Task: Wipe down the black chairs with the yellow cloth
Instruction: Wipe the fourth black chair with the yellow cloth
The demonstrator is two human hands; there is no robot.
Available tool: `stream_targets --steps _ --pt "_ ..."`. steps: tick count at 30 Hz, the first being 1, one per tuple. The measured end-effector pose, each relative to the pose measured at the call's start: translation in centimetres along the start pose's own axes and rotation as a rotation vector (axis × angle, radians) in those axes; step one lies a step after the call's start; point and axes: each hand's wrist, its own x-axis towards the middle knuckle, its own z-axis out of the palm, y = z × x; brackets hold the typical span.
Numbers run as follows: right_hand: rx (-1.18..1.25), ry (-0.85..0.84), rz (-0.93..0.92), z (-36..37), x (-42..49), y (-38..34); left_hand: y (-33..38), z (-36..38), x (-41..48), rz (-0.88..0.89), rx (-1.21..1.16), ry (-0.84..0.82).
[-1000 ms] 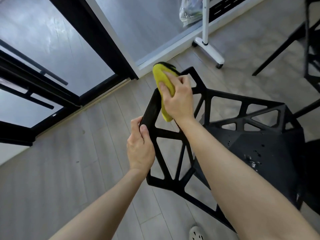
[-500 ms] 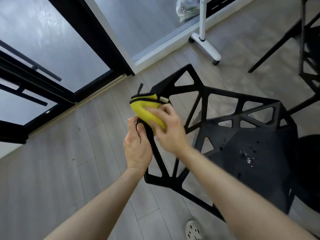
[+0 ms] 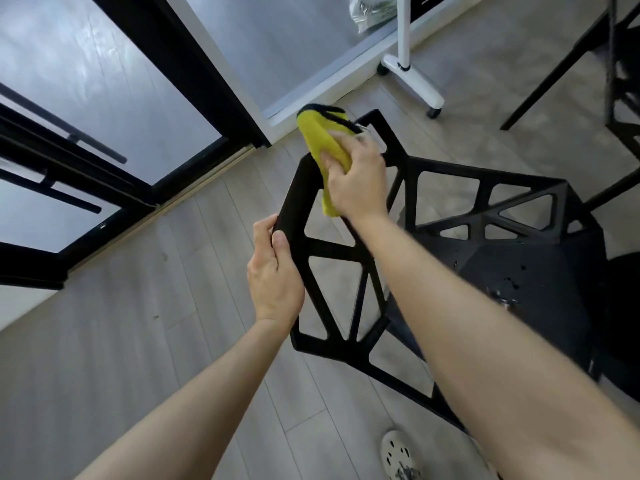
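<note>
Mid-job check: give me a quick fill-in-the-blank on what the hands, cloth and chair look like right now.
1. The right hand holds a ____ cloth against the chair.
2. The left hand has its grip on the chair's ____, not its seat.
3. The chair is ____ in colour.
4. The shoe at the bottom edge is ____.
Missing words: yellow; backrest; black; white.

Under the fingers of the right hand (image 3: 358, 183) lies the cloth (image 3: 322, 138), on the chair (image 3: 519, 271) backrest; the left hand (image 3: 273, 285) grips its rim, nearer.
</note>
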Motion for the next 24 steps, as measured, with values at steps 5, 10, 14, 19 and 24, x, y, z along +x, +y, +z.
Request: stream_targets --steps 5,10,14,19,24 --pt "0.100 -0.318 -0.232 -0.9 -6.3 0.5 0.0 -0.1 0.1 -0.025 0.008 0.017" --pt "0.017 -0.053 -0.047 -0.1 -2.8 -0.5 -0.1 0.0 0.2 0.006 0.013 0.012" --pt "0.011 -0.204 -0.204 0.1 -4.1 -1.2 -0.2 0.0 0.4 0.006 0.009 0.022" --pt "-0.046 -0.039 -0.022 0.1 -3.5 -2.4 0.0 0.0 0.0 -0.009 0.013 0.014" --pt "0.008 -0.039 -0.032 -0.2 -1.8 -1.7 0.1 0.0 0.2 -0.012 -0.007 0.012"
